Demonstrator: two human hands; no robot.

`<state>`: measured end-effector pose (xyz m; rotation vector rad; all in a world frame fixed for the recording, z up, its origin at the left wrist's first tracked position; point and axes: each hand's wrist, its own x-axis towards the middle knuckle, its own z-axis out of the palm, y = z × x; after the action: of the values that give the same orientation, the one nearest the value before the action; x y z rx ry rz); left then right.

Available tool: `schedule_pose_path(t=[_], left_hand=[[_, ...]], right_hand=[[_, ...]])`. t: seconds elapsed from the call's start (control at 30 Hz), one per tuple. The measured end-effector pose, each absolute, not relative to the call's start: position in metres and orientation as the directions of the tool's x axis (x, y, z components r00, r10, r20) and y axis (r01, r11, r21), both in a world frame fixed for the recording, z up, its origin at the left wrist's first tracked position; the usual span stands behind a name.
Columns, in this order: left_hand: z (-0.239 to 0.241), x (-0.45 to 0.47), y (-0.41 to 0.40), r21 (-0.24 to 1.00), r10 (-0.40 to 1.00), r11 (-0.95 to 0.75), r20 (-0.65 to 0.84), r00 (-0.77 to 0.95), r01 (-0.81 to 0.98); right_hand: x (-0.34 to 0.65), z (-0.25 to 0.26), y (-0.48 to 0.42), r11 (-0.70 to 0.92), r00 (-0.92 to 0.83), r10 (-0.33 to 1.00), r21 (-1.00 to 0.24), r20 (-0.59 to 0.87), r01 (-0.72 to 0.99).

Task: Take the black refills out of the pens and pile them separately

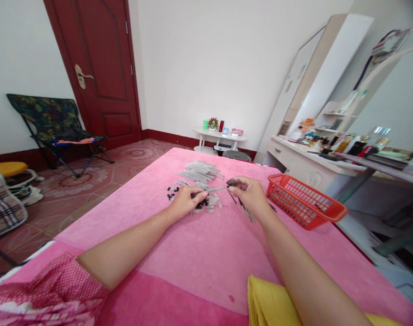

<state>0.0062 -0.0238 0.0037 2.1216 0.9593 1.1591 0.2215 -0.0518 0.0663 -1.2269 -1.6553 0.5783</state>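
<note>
My left hand (187,200) rests on the pink cloth (179,253) with its fingers pinched round a clear pen barrel (215,189) that points to the right. My right hand (249,192) is closed too, holding a small dark part at its fingertips close to the barrel's end, with thin dark refills (245,210) sticking out below the palm. A heap of clear barrels (201,172) lies just beyond both hands. Small black caps (172,190) are scattered to the left of the left hand.
An orange plastic basket (304,203) sits on the cloth right of my right hand. A yellow cloth (270,303) lies near my right forearm. A white dresser (311,158) stands to the right, a folding chair (57,127) and a red door (101,68) at the far left.
</note>
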Motion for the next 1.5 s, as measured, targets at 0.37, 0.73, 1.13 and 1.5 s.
schedule_pose_path(t=[0.37,0.73,1.13,1.5], left_hand=[[0.0073,0.0054,-0.0275,0.701,0.783,-0.611,0.469,0.407,0.368],[0.0082,0.0052,-0.0295,0.641,0.754,-0.655,0.516,0.407,0.401],[0.0069,0.0081,-0.0282,0.699,0.786,-0.616,0.517,0.339,0.363],[0.0105,0.0066,-0.0281,0.739,0.778,-0.606,0.474,0.411,0.295]], right_hand=[[0.2199,0.0654,-0.0509,0.412,-0.070,0.892,-0.738,0.447,0.535],[0.2181,0.0634,-0.0526,0.413,-0.046,0.888,-0.749,0.458,0.518],[0.2166,0.0624,-0.0531,0.428,-0.043,0.875,-0.730,0.482,0.532],[0.2189,0.0633,-0.0545,0.531,-0.091,0.794,-0.613,0.601,0.585]])
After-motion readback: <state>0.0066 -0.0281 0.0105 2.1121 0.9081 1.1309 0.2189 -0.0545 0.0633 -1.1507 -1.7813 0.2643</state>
